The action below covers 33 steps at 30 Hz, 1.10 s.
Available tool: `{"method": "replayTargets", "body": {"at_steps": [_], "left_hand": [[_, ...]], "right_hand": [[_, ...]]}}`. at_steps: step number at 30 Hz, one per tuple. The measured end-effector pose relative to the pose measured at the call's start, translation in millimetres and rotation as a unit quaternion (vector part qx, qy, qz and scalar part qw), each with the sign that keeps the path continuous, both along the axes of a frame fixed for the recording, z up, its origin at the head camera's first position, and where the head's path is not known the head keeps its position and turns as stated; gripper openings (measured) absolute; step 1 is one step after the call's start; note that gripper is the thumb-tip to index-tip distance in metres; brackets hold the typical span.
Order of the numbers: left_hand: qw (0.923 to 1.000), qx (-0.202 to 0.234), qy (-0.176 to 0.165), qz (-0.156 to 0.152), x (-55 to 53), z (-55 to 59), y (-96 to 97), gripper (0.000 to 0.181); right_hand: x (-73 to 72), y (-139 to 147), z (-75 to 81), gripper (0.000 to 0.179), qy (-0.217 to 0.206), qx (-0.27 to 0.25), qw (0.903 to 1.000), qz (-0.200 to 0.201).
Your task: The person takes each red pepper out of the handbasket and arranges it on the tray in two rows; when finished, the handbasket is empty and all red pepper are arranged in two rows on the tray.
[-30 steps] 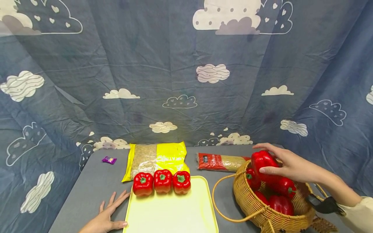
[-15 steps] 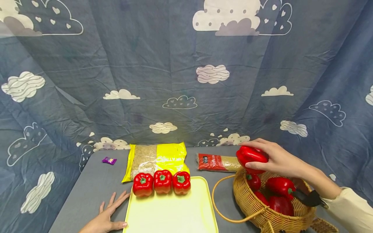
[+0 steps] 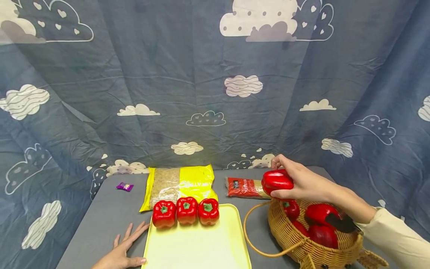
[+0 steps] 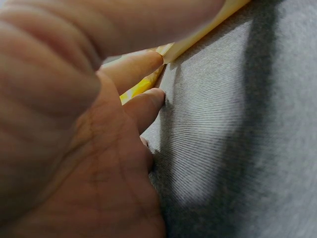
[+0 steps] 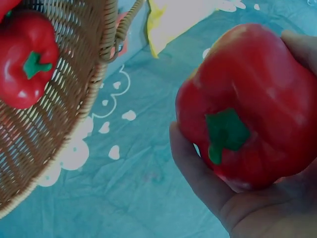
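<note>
In the head view, the right hand [image 3: 299, 183] holds a red pepper [image 3: 277, 182] in the air by the far left rim of the wicker basket [image 3: 280, 224], in front of the right end of a red packet [image 3: 246, 187]. Its thumb is on the near side and its fingers curl over the far side, parted only as wide as the pepper. Several other peppers [image 3: 322, 215] lie in the basket. To the left, three upright peppers [image 3: 187, 210] stand in a row along the far edge of the yellow tray [image 3: 198, 246], just in front of a yellow bag [image 3: 198, 177]. The left hand [image 3: 117, 254] lies left of the tray, fingers spread, thumb tip at its edge.

The left wrist view shows that hand gripping nothing, a fingertip against the tray's rim.

In the right wrist view, digits press opposite sides of the held pepper, leaving the green stem [image 5: 228, 134] bare; fingers behind it are hidden. Its smooth gloss and undented skin suggest something light, stiff and a little slippery, hardly fragile. A grip round the broad lobed sides looks best; the short stem offers a poor hold.
</note>
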<state>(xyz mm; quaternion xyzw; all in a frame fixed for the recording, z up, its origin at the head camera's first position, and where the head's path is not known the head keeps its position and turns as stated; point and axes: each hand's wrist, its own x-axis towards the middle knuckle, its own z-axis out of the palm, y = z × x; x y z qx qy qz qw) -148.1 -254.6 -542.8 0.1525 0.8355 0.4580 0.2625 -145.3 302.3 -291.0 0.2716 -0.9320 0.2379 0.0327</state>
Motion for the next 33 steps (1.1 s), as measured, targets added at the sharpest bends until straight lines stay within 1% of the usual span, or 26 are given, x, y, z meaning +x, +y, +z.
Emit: {"method": "replayTargets", "body": {"at_steps": [4,6,9,11,13,16,18,22,24,26,30,33], "left_hand": [[1.0000,0.002,0.002,-0.006,1.0,3.2,0.9,0.096],[1.0000,0.003,0.000,-0.005,1.8,4.1,0.5,0.095],[1.0000,0.007,0.000,-0.007,1.7,3.4,-0.8,0.094],[1.0000,0.007,-0.006,-0.004,0.8,1.6,-1.5,0.094],[0.9999,0.011,-0.009,-0.007,-1.1,-1.7,-2.5,0.094],[0.9997,0.014,-0.017,-0.006,-3.4,-5.7,-3.0,0.095],[0.9996,0.017,-0.021,-0.007,-4.3,-5.8,-2.6,0.096],[0.9996,0.013,-0.027,0.003,-0.9,-2.8,0.5,0.097],[0.9996,0.009,-0.026,0.005,1.1,0.1,1.9,0.097],[0.9997,0.009,-0.024,0.004,3.0,2.6,2.5,0.097],[0.9998,0.007,-0.017,0.005,2.9,2.7,2.4,0.096],[0.9998,0.006,-0.014,0.008,2.0,0.6,1.6,0.095]], "right_hand": [[-1.8,-6.1,-1.1,0.048,0.014,0.003,0.9999,0.003],[-3.6,-9.0,-1.9,0.043,0.030,0.004,0.9995,0.006],[-8.0,-13.6,-3.0,0.041,0.052,0.000,0.9985,0.019],[-10.7,-17.2,-3.4,0.043,0.054,-0.005,0.9982,0.025],[-12.5,-20.8,-3.8,0.045,0.051,-0.005,0.9985,0.021],[-13.8,-26.6,-5.1,0.051,0.048,-0.001,0.9988,0.004],[-14.6,-30.4,-6.6,0.055,0.049,0.003,0.9988,-0.005],[-17.2,-38.3,-10.9,0.056,0.036,-0.008,0.9993,-0.007],[-18.6,-42.1,-12.4,0.054,0.021,-0.019,0.9996,-0.001],[-21.0,-45.8,-13.7,0.052,0.011,-0.027,0.9995,0.014],[-25.4,-53.4,-15.9,0.050,-0.012,-0.018,0.9992,0.032],[-27.8,-58.7,-17.8,0.051,-0.027,-0.004,0.9991,0.032]]}}
